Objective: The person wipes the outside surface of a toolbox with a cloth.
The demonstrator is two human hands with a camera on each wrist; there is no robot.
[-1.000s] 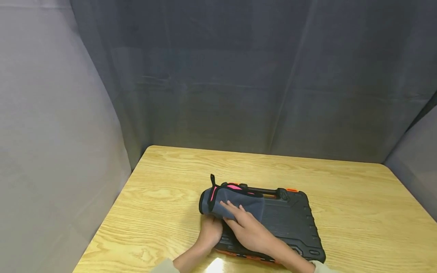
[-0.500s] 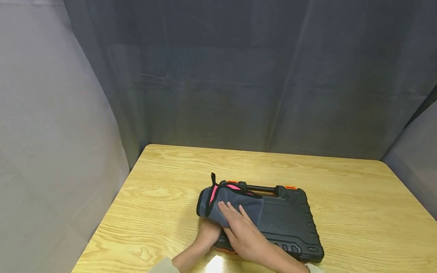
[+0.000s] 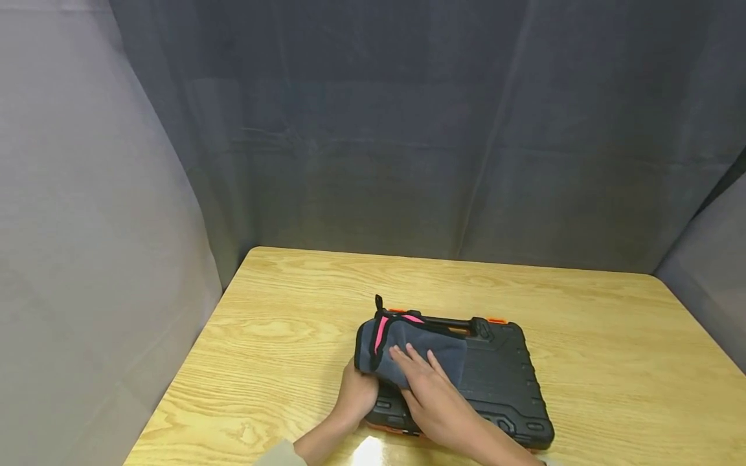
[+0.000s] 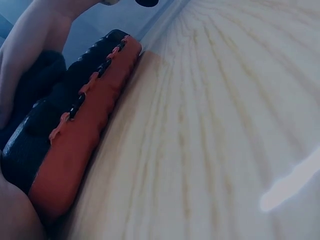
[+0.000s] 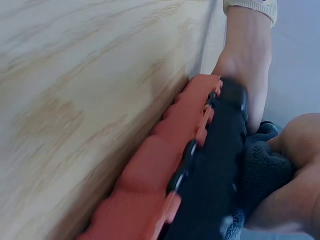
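Head view: right hand [image 3: 430,391] lies on the blue-grey cloth [image 3: 402,333], fingers straight and slightly spread, palm side down, not curled round anything. Left hand [image 3: 358,390] sits at the cloth's near-left edge, left of the right fingers; its own fingers go out of sight under the fabric, so can't tell if they grip.

Cloth is directly under the right fingertips and reaches past them on the far side. Black edging, pink strip [image 3: 381,335] left of and beyond those fingertips, black loop [image 3: 379,302] standing up farther out.

Black case [image 3: 498,369] lies flat below the cloth and runs out to the right of the right fingers. Handle [image 3: 445,321] is on its far edge, beyond the fingertips. Left wrist view: orange lower shell [image 4: 82,155] on the near side, with clips [image 4: 77,105] along the seam. Right wrist view: fleecy cloth bunched between right hand and case top.

Wood table [image 3: 280,323] under everything; dark curtain [image 3: 373,162] well beyond the fingers.
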